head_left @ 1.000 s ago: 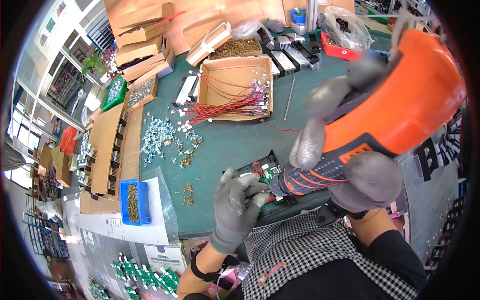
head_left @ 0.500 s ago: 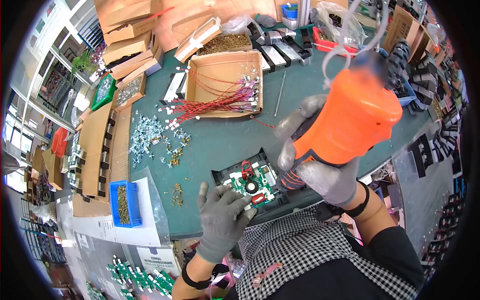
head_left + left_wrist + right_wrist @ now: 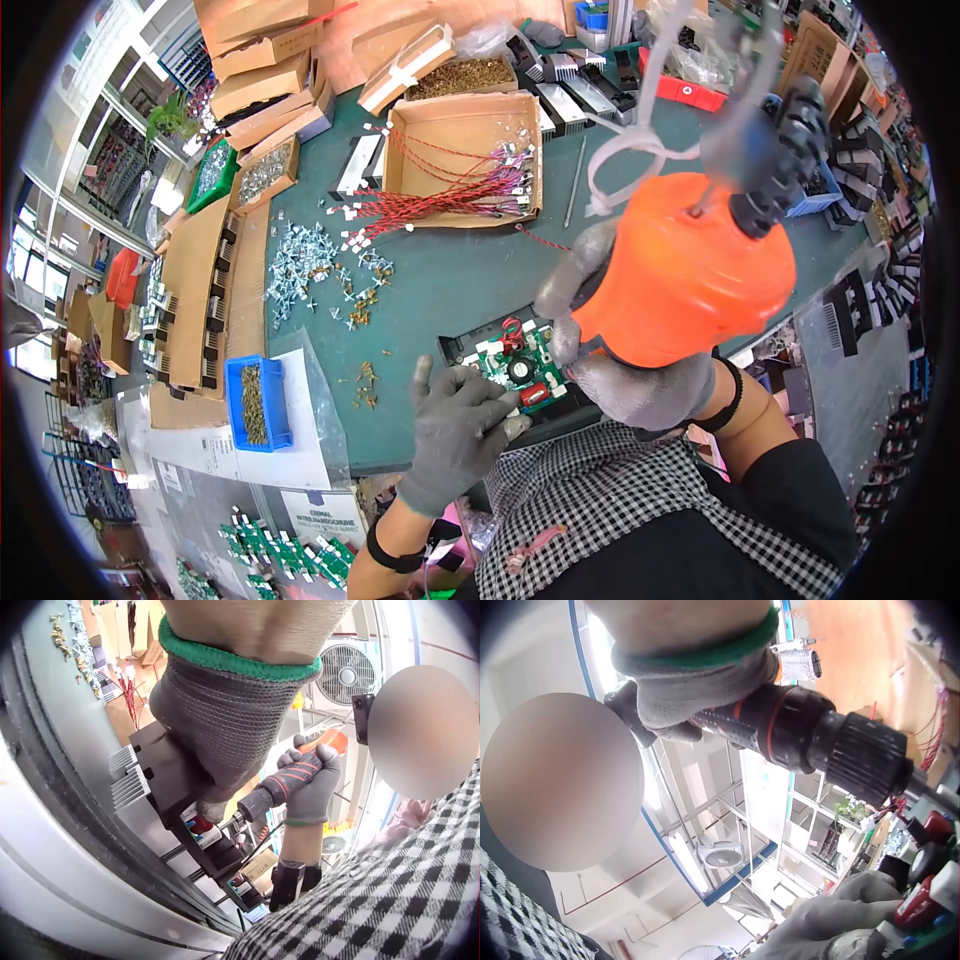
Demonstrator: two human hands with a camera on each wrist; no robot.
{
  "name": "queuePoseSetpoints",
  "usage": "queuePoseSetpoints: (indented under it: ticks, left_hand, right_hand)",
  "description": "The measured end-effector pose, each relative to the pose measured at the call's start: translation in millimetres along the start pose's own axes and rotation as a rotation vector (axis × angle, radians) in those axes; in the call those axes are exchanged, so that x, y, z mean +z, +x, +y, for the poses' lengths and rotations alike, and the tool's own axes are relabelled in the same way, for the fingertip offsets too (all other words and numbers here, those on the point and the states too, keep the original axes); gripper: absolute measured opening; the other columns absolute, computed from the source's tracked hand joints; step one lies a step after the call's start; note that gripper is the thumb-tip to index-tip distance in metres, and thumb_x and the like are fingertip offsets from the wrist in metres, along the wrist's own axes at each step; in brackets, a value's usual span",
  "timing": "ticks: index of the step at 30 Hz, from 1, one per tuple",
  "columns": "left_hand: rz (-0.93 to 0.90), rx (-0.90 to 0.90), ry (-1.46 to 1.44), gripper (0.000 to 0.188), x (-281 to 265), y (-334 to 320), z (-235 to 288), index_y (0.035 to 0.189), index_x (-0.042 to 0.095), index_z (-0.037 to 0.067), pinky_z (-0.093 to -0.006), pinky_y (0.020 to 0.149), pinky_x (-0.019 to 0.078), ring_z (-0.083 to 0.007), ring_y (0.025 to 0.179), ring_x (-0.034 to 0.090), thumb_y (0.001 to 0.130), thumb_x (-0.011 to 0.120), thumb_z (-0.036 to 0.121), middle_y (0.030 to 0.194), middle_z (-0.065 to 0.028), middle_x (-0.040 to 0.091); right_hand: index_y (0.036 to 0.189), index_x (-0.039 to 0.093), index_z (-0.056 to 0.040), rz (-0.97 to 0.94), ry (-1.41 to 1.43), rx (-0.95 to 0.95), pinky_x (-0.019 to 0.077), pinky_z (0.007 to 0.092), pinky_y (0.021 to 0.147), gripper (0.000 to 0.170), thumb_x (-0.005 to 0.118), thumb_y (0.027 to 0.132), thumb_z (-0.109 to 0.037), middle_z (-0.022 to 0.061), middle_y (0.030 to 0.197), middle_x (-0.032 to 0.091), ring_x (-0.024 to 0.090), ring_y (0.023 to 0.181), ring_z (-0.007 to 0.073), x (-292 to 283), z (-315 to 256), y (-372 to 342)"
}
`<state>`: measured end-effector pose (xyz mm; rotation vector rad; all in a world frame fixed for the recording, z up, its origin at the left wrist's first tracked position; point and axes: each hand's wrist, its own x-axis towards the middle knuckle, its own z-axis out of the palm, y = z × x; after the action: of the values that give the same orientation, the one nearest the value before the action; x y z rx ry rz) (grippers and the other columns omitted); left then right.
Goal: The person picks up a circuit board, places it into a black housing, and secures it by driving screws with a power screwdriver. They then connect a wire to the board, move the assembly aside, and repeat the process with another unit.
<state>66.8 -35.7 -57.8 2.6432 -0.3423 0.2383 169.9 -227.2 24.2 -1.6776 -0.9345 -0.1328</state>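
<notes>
My gloved right hand (image 3: 640, 385) grips an orange and black electric screwdriver (image 3: 700, 270), held steeply over the right side of a black housing (image 3: 462, 346). A green circuit board (image 3: 490, 365) with a red component (image 3: 533, 394) and red-black wires (image 3: 512, 335) lies inside it. In the left wrist view the thin bit of the screwdriver (image 3: 289, 780) points down into the housing. My gloved left hand (image 3: 455, 435) rests at the board's left edge, fairly straight fingers by the red component. The right wrist view shows the screwdriver's black chuck (image 3: 866, 754) above the board.
Loose blue pieces (image 3: 300, 265) and brass screws (image 3: 365, 385) lie left of the housing. Behind stands a cardboard tray (image 3: 425, 215) of red wires. A blue bin (image 3: 288, 405) of screws sits at the left, a metal rod (image 3: 577, 180) behind the housing. White cables (image 3: 630, 150) hang beside the screwdriver.
The screwdriver has swung from a low slant to a steeper stance. My left hand has drawn back from near its tip to the board's left edge, uncovering the board.
</notes>
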Motion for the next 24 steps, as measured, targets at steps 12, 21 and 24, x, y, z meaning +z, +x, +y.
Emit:
queuePoseSetpoints:
  ticks: [12,21,24]
  left_hand:
    - [0.150,-0.005,-0.056,0.022,-5.8,-7.8,-8.8,0.100,0.073,0.016,-0.0526,0.113,0.0191,-0.0252,0.107,0.055,0.080,0.070,0.025,0.102,-0.0016,0.065]
    - [0.198,-0.559,0.335,0.023,-14.3,-9.0,-113.8,0.092,0.072,0.017,-0.0467,0.100,0.0327,-0.0256,0.103,0.054,0.076,0.076,0.033,0.093,-0.0037,0.065]
    - [0.223,-0.477,0.240,0.022,-9.3,-4.5,-111.0,0.094,0.070,0.013,-0.0471,0.094,0.0384,-0.0273,0.093,0.058,0.077,0.074,0.027,0.088,-0.0044,0.065]
  right_hand:
    - [0.120,0.041,-0.0004,0.124,0.211,0.085,0.0554,0.0292,0.072,0.055,0.070,0.074,-0.007,0.0092,0.103,0.062,0.064,0.084,0.0165,5.8,0.8,3.0]
    - [0.129,0.036,0.0002,0.244,0.529,0.033,0.0578,0.0332,0.060,0.072,0.071,0.069,-0.016,0.0199,0.109,0.059,0.068,0.075,0.0230,-7.9,-18.2,22.3]
    - [0.132,0.034,-0.0002,0.216,0.576,-0.026,0.0581,0.0353,0.061,0.072,0.070,0.071,-0.015,0.0210,0.113,0.057,0.068,0.077,0.0247,-10.3,-21.3,28.0]
